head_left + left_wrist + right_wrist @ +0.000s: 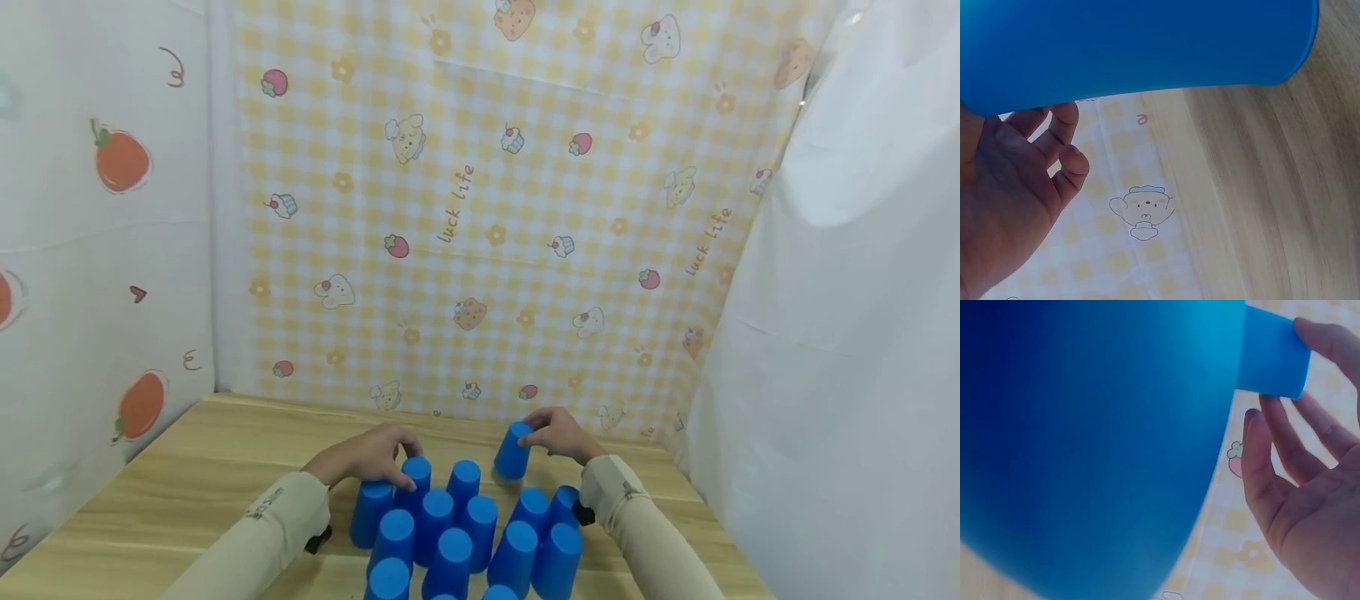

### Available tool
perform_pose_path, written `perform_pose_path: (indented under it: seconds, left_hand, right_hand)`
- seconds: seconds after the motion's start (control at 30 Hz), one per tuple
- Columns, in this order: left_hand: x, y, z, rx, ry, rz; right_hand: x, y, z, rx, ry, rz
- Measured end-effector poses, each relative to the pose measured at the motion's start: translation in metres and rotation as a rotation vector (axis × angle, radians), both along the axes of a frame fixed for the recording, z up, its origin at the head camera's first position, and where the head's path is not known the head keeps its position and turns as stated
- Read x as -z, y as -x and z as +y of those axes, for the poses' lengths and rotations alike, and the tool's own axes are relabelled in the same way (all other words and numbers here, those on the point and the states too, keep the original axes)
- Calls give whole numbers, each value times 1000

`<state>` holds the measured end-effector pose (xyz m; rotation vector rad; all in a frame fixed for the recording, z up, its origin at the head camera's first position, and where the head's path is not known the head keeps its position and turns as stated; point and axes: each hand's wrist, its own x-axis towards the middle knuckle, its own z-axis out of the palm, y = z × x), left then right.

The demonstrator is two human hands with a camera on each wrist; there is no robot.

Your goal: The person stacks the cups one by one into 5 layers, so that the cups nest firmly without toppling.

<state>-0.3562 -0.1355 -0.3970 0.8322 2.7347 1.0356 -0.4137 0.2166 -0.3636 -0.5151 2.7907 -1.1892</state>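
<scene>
Cups [465,542], all blue and upside down, stand bunched at the lower centre of the head view on a wooden tabletop [187,475]. Left hand [367,454] rests over the rear left cups of the bunch, fingers [401,479] bent down onto them; whether they grip one I cannot tell. In the left wrist view its fingers [1066,156] look loosely spread beneath a blue cup wall [1135,44]. Right hand [558,433] pinches a single cup [512,452], tilted and set apart just behind the bunch, right of centre. In the right wrist view the fingertips [1319,337] touch that cup [1272,353]. A yellow checked cloth [487,208] fills the background.
</scene>
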Motion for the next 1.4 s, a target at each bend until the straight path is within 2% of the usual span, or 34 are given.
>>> perform_pose_path:
  seconds: [0.33,0.6,0.9,1.13,1.4]
  left_hand:
    - [1,-1,0,-16,6,-22]
    - [0,-2,1,-19,9,-34]
    - [-8,-1,7,-7,53,-39]
    - [-10,-1,9,-34,135,-48]
    - [-20,-2,13,-46,191,-45]
  right_hand:
    - [6,5,-5,105,0,-5]
    - [16,10,-10,100,-5,-14]
    - [22,12,-12,119,-11,10]
    - [27,14,-13,115,-8,12]
    - [28,15,-14,113,0,20]
